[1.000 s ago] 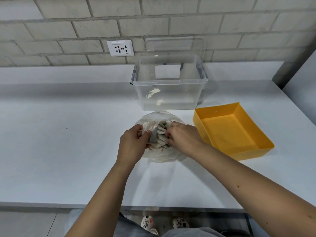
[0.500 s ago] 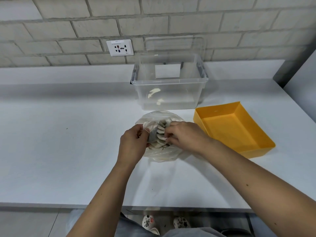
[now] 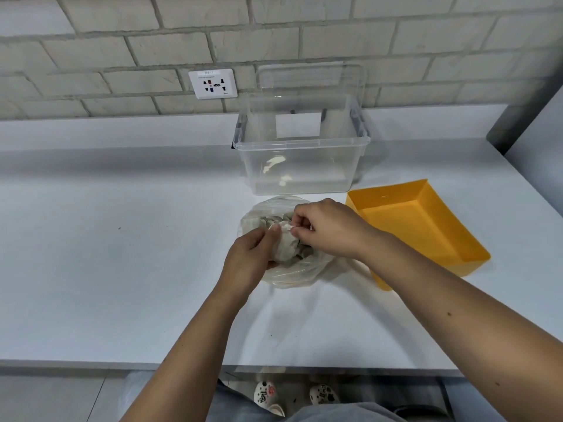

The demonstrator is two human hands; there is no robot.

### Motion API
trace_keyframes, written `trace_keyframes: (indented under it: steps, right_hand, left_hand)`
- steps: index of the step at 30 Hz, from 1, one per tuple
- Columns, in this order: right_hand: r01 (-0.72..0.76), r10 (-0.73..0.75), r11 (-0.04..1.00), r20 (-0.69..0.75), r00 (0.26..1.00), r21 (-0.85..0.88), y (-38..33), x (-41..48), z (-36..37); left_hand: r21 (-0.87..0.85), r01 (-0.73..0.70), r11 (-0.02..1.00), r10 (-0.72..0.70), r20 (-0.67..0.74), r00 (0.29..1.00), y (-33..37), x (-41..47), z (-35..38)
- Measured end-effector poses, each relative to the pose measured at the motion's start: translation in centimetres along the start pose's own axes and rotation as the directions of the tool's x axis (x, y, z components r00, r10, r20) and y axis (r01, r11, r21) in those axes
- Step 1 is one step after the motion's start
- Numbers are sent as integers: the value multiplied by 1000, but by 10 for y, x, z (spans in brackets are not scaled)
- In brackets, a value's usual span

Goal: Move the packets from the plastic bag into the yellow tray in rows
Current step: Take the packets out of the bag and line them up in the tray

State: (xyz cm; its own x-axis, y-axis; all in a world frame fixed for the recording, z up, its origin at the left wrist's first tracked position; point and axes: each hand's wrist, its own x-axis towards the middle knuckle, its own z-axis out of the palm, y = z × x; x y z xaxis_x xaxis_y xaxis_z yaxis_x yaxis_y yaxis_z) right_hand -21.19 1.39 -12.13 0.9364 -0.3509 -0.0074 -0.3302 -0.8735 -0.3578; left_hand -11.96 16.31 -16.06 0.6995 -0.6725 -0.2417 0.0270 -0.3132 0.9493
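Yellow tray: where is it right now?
Head view, right side of the white table: the empty rectangular yellow plastic tray sits just right of the clear plastic bag, front-right of the transparent storage bin.

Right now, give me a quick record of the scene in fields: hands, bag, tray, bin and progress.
left hand: gripping the near-left side of the plastic bag
right hand: fingers pinching the bag's gathered top
plastic bag: on the white table, greyish packets visible inside
yellow tray: right of the bag, no packets in it
clear bin: behind the bag, against the wall
progress: no packets moved yet
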Motion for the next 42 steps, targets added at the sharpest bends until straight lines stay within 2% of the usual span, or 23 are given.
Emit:
trace_keyframes:
  steps: [3, 8, 11, 13, 16, 19, 24, 33, 38, 42]
  right_hand:
    - [-44, 46, 998, -34, 998, 49, -2, 4, 6]
    - [-109, 139, 964, -110, 984, 241, 4, 9, 17]
    - [-140, 147, 988, -109, 983, 69, 11, 15, 29]
    - [-145, 137, 986, -99, 986, -77, 12, 20, 37]
    - [-149, 129, 968, -105, 986, -202, 8, 26, 49]
    - [-153, 121, 954, -135, 983, -256, 5, 32, 58]
    - [-163, 123, 955, -169, 978, -249, 10, 39, 63]
    - [-140, 157, 987, -267, 951, 80, 16, 3, 16]
    - [-132, 230, 954, -370, 900, 270, 60, -27, -21]
    - [-218, 327, 911, -292, 899, 350, 119, -42, -45]
  left_hand:
    - [143, -51, 988, 51, -2, 999, -1, 0, 0]
    - [311, -120, 943, 169, -135, 976, -3, 3, -3]
    - [360, -149, 921, 229, -189, 955, -1, 5, -6]
    - [357, -149, 922, 230, -197, 953, 0, 6, -8]
    - [338, -140, 931, 214, -192, 958, -2, 10, -9]
    - [324, -121, 938, 195, -209, 958, -4, 15, -11]
    - [267, -96, 959, 160, -229, 960, -2, 16, -12]
    - [223, -112, 968, 165, -232, 959, 29, 12, 5]
    - [32, -106, 994, 109, -131, 985, 56, 15, 43]
    - [-196, 29, 980, -27, 13, 1000, 61, 26, 90]
